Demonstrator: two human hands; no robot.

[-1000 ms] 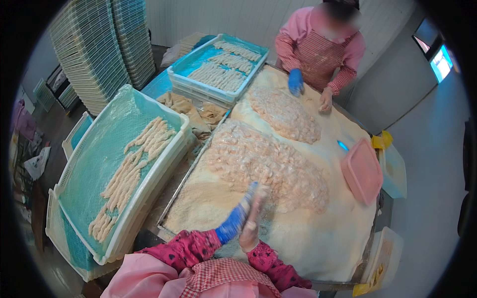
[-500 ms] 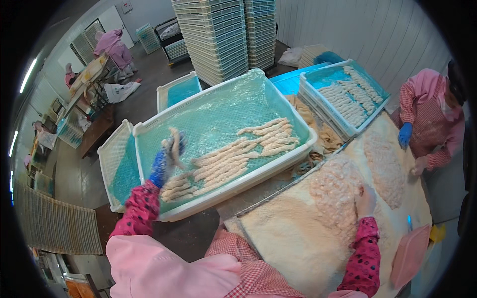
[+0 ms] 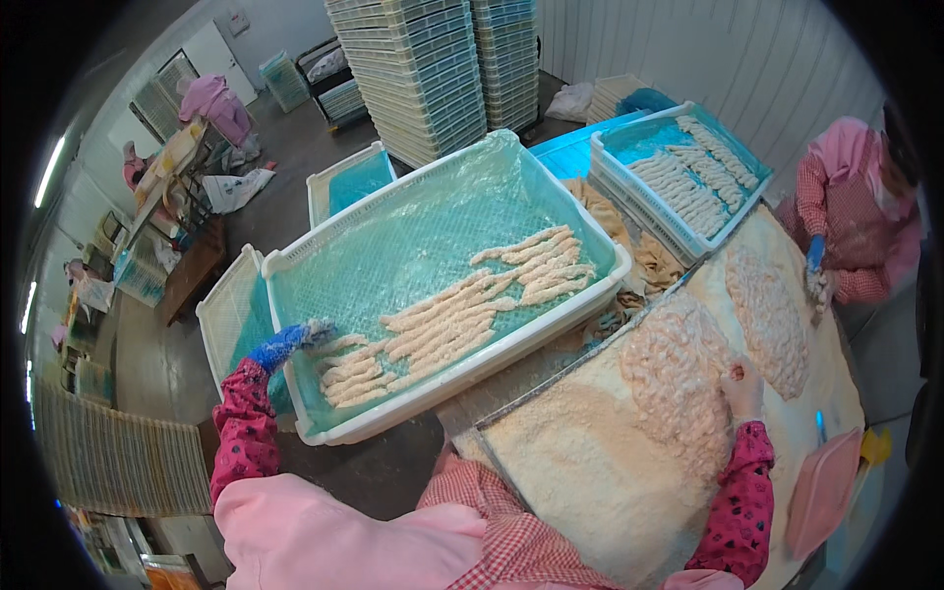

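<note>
My left hand [image 3: 300, 343], in a flour-dusted blue glove, reaches over the left end of the large teal-lined white tray [image 3: 423, 216], its fingers closed on a coated strip [image 3: 344, 342]. Rows of similar strips [image 3: 447, 324] lie along the tray's front and right. My right hand [image 3: 742, 388], pale, rests curled at the large pile of wet pink pieces [image 3: 669, 354] on the powder-covered table [image 3: 551, 462]; what its fingers hold is too small to make out.
A co-worker [image 3: 851, 216] works at a second pile [image 3: 762, 315]. A blue-lined tray [image 3: 610, 147], stacked crates [image 3: 403, 69], cloths [image 3: 649, 265] and a pink basket [image 3: 826, 487] surround me. Other people [image 3: 216, 103] are at the back left.
My view has swung left since one second ago. My hands have parted: the left swung over the tray with a strip and lowered it; the right moved to the pile.
</note>
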